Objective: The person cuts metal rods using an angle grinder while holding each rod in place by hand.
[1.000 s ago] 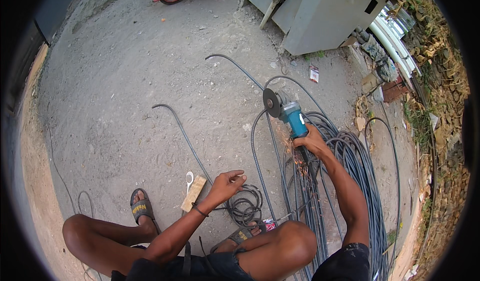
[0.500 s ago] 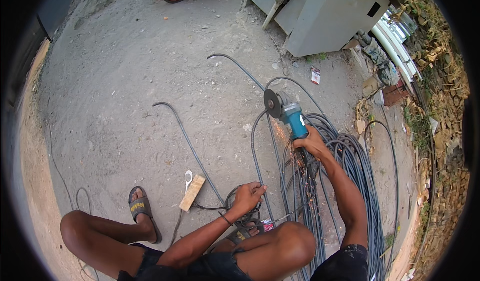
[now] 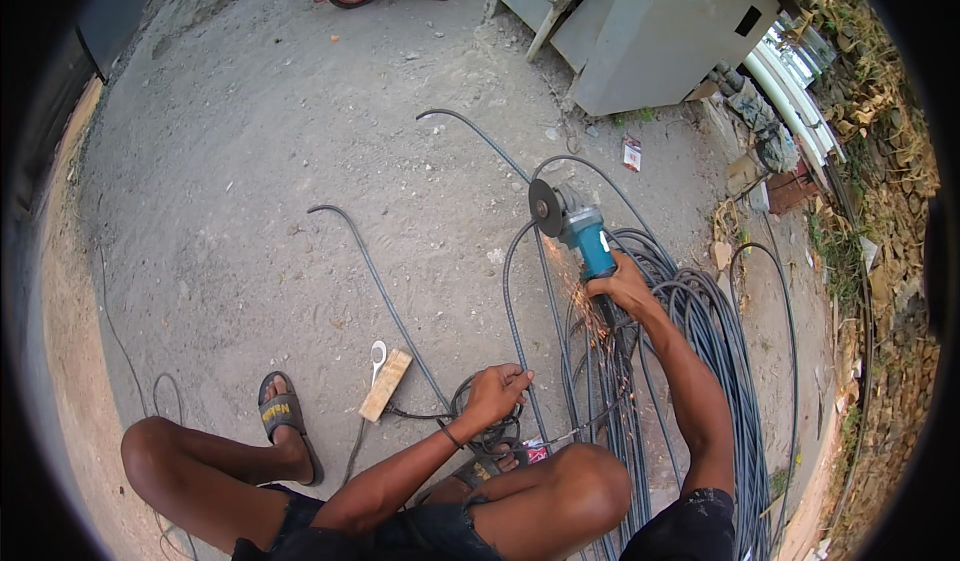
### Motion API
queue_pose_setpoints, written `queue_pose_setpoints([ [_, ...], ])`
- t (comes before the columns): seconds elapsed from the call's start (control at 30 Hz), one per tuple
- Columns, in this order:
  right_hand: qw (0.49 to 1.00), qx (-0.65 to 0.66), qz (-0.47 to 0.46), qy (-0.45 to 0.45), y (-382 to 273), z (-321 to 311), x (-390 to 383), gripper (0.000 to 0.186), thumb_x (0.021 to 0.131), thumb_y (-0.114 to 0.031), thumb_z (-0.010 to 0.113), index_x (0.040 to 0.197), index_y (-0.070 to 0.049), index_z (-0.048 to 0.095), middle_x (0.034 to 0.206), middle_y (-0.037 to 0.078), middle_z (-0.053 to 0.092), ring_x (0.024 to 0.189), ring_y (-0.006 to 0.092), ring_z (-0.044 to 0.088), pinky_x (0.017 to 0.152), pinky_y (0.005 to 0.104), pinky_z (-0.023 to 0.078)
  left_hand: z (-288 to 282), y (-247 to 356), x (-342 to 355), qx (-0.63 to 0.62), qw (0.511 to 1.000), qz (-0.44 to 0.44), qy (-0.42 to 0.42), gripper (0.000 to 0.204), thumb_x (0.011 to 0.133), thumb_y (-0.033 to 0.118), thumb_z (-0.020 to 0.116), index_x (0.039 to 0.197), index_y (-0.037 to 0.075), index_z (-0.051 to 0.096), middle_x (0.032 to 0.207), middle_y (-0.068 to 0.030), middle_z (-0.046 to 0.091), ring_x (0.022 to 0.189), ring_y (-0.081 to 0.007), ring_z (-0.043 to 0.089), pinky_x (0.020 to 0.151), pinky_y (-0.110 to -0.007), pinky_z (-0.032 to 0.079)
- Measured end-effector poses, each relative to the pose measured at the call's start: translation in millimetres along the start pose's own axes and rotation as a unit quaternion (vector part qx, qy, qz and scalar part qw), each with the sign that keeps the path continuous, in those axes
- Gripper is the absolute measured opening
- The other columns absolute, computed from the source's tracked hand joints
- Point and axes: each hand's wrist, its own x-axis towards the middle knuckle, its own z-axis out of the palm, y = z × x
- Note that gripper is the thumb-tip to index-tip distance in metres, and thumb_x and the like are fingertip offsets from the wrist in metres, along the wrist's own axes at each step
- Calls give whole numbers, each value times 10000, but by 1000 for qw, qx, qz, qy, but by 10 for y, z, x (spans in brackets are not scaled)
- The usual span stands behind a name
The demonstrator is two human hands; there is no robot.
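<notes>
Rebar (image 3: 514, 321) sat pinched in the left hand (image 3: 497, 393), curving away beyond that grip toward the angle grinder (image 3: 590, 246) in the head view; the right hand (image 3: 625, 283) wrapped the grinder's body. Cutting well seemed to want steady rebar and fingers clear of the sparks (image 3: 598, 331).

Angle grinder (image 3: 593, 251): teal body, grey metal head; held by the right hand (image 3: 622, 285) at the rear of the body, head directed away from the person and toward the left.
Cutting disc (image 3: 544, 207): dark, round, mounted on the head; orange sparks (image 3: 592, 319) spray back toward the person.
Steel bar (image 3: 511, 311): grey, ribbed; bent upper part meets the disc's lower edge in this view; lower length pinched by the left hand (image 3: 500, 393).
</notes>
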Motion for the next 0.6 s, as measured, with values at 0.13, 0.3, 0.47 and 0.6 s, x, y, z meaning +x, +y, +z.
queue_pose_setpoints([
  [0.13,1000,6,0,2,-76,23,-41,611,575,-177,817,1130,21,653,900,84,676,803,200,633,758,333,505,-34,-1,1,9,1000,-15,-13,394,999,353,669,1020,-36,726,837,-80,748,683,-129,729,623,-268,529],
  [0.3,1000,11,-2,-1,-81,20,-50,569,579,-179,813,1090,15,657,888,81,673,789,198,630,746,338,504,-34,2,3,6,1000,-13,-12,398,1001,352,668,1016,-42,724,832,-78,744,683,-129,728,621,-266,529],
  [0.47,1000,-1,-5,8,-38,9,-38,572,578,-175,810,1096,15,658,887,82,671,785,205,629,750,336,501,-15,-6,9,5,1000,-13,-12,400,1002,352,666,1004,-44,722,830,-77,742,683,-127,727,620,-266,529],
  [0.6,1000,0,1,3,-129,39,-69,577,575,-179,807,1098,16,661,888,82,670,789,208,626,759,336,496,-53,-9,9,6,1000,-8,-10,417,993,356,674,1013,-58,719,810,-106,742,683,-153,738,613,-283,538],
])
